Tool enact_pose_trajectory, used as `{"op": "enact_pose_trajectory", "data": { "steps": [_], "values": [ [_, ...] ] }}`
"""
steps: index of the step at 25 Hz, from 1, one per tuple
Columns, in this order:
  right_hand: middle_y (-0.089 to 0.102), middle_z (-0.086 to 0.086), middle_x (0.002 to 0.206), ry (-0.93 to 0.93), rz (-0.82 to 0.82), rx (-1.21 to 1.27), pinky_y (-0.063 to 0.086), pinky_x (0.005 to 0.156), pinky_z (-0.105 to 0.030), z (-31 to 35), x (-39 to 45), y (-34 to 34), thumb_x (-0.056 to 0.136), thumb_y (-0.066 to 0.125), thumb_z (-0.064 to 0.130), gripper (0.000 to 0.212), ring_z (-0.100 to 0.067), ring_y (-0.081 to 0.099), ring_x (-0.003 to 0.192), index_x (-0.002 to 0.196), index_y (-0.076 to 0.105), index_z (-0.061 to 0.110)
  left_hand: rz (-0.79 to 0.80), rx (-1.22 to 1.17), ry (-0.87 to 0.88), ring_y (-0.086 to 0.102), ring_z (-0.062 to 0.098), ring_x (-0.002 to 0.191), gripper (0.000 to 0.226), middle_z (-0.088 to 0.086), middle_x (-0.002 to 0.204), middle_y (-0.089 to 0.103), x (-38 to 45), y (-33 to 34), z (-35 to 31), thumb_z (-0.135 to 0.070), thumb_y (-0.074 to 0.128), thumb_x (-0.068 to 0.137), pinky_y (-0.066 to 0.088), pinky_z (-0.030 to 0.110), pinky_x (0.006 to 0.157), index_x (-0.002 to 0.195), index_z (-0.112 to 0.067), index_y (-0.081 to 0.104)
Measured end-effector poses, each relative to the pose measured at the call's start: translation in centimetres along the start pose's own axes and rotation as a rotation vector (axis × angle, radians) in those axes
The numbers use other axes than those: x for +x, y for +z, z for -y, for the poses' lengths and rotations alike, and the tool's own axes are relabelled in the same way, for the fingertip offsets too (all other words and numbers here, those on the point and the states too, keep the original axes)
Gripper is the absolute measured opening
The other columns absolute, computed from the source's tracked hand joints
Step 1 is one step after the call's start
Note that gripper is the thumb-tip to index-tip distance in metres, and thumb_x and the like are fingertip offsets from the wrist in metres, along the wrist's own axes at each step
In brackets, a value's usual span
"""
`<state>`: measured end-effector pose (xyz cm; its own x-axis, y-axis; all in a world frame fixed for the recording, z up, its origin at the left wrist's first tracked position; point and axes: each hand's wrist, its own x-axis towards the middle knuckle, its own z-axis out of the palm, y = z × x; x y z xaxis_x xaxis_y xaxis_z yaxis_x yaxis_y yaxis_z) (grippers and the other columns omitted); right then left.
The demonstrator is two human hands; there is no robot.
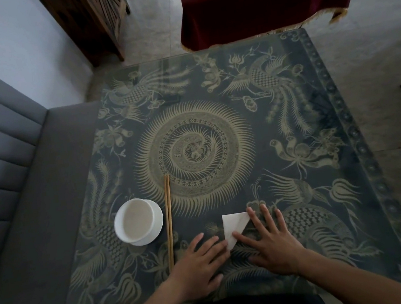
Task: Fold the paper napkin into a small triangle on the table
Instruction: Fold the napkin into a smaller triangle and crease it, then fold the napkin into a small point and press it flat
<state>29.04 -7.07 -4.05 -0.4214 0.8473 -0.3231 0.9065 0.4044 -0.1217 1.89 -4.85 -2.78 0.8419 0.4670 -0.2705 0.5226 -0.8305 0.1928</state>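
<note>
Head view gives us the patterned table (210, 79) filling most of the frame, a grey bench (15, 174) on our left. A white bowl (138, 221) sits near the front left, with chopsticks (169, 221) just beside it. The paper napkin (233, 226), already a small white triangle, lies flat between our hands: left hand (200, 263) and right hand (272, 241) both spread flat, fingertips touching its edges.

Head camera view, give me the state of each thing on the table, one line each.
napkin: folded into a triangle, flat on the table
left hand: open, fingertips at napkin's lower corner
right hand: open, flat, touching napkin's edge
cup: upright, on saucer
chopsticks: paired, lying beside cup
</note>
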Motion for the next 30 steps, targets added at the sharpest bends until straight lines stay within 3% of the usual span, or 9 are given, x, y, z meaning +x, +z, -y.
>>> {"op": "enact_pose_trajectory", "data": {
  "steps": [3, 7, 10, 18, 20, 22, 25, 28, 30],
  "values": [
    [0.008, -0.027, 0.156, 0.011, 0.023, -0.005, 0.019, 0.100, -0.078, 0.0, -0.2, -0.5, 0.082, 0.043, 0.074, 0.074, -0.059, 0.002, 0.137, 0.148, 0.015, 0.052, -0.195, -0.084, -0.113, 0.049, 0.021, 0.125, 0.037, -0.001, 0.127, 0.057, 1.7, -1.2, 0.2, -0.039, 0.053, 0.090, 0.032, 0.045, 0.108, 0.124, -0.024, 0.058],
    [-0.022, -0.023, 0.155, -0.036, -0.004, 0.015, -0.002, 0.101, -0.078, -0.2, -0.1, 0.0, 0.085, 0.037, 0.074, 0.073, -0.057, -0.025, 0.133, 0.144, -0.005, 0.060, -0.139, -0.103, -0.287, 0.041, 0.023, 0.129, 0.047, 0.002, 0.140, 0.046, 6.4, -3.6, 0.5, -0.038, 0.052, 0.093, 0.032, 0.039, 0.107, 0.137, -0.021, 0.048],
    [-0.027, -0.022, 0.154, -0.038, -0.013, 0.023, -0.005, 0.102, -0.078, -0.4, -0.1, 0.0, 0.085, 0.036, 0.073, 0.072, -0.056, -0.030, 0.131, 0.143, -0.006, 0.061, -0.036, -0.094, -0.311, 0.040, 0.020, 0.129, 0.054, -0.001, 0.141, 0.043, 8.7, -4.1, 0.6, -0.038, 0.057, 0.093, 0.033, 0.039, 0.105, 0.143, -0.024, 0.040],
    [-0.030, -0.016, 0.155, -0.094, -0.003, 0.059, -0.015, 0.103, -0.072, -1.2, -0.5, -0.2, 0.087, 0.036, 0.067, 0.063, -0.051, -0.030, 0.135, 0.143, 0.006, 0.062, 0.042, -0.403, -0.591, 0.056, 0.016, 0.094, 0.027, -0.012, 0.086, 0.056, 11.8, -5.2, 1.1, -0.031, 0.068, 0.083, 0.044, 0.037, 0.079, 0.107, -0.029, 0.055],
    [-0.020, -0.013, 0.159, -0.065, -0.036, 0.111, -0.008, 0.109, -0.067, -1.2, -0.8, -0.4, 0.089, 0.037, 0.063, 0.058, -0.044, -0.018, 0.141, 0.143, 0.017, 0.059, 0.127, -0.462, -0.622, 0.060, 0.016, 0.089, 0.021, -0.009, 0.086, 0.060, 12.0, -5.3, 1.7, -0.030, 0.071, 0.081, 0.047, 0.035, 0.073, 0.097, -0.028, 0.057],
    [0.009, -0.010, 0.162, 0.067, -0.127, 0.244, 0.013, 0.114, -0.059, -0.9, -0.9, -0.8, 0.089, 0.048, 0.056, 0.053, -0.035, 0.010, 0.146, 0.139, 0.036, 0.048, 0.173, -0.493, -0.621, 0.061, 0.017, 0.086, 0.017, -0.006, 0.091, 0.064, 12.1, -5.2, 2.3, -0.031, 0.072, 0.080, 0.047, 0.033, 0.070, 0.092, -0.026, 0.060],
    [0.054, 0.006, 0.133, 0.343, -0.270, 0.478, 0.041, 0.095, -0.040, -0.1, 0.0, -1.5, 0.085, 0.062, 0.049, 0.051, -0.019, 0.047, 0.123, 0.131, 0.046, 0.032, 0.175, -0.599, -0.596, 0.060, 0.014, 0.082, 0.015, -0.007, 0.087, 0.063, 11.9, -5.0, 3.3, -0.030, 0.077, 0.078, 0.046, 0.030, 0.067, 0.084, -0.025, 0.064],
    [0.062, 0.013, 0.110, 0.529, -0.243, 0.873, 0.049, 0.085, -0.031, 0.7, 2.2, -2.4, 0.081, 0.074, 0.036, 0.052, -0.007, 0.057, 0.102, 0.128, 0.051, 0.028, 0.147, -0.804, -0.595, 0.061, 0.011, 0.077, 0.017, -0.008, 0.080, 0.065, 11.5, -5.0, 4.1, -0.025, 0.082, 0.075, 0.046, 0.025, 0.066, 0.079, -0.024, 0.065],
    [0.067, 0.010, 0.094, 0.573, -0.174, 1.006, 0.052, 0.078, -0.030, 0.8, 3.5, -2.9, 0.076, 0.078, 0.028, 0.032, -0.009, 0.063, 0.090, 0.104, 0.063, 0.025, 0.124, -0.901, -0.569, 0.061, 0.010, 0.074, 0.018, -0.006, 0.078, 0.066, 11.1, -5.1, 4.5, -0.022, 0.083, 0.074, 0.048, 0.025, 0.066, 0.082, -0.020, 0.067]
  ]
}}
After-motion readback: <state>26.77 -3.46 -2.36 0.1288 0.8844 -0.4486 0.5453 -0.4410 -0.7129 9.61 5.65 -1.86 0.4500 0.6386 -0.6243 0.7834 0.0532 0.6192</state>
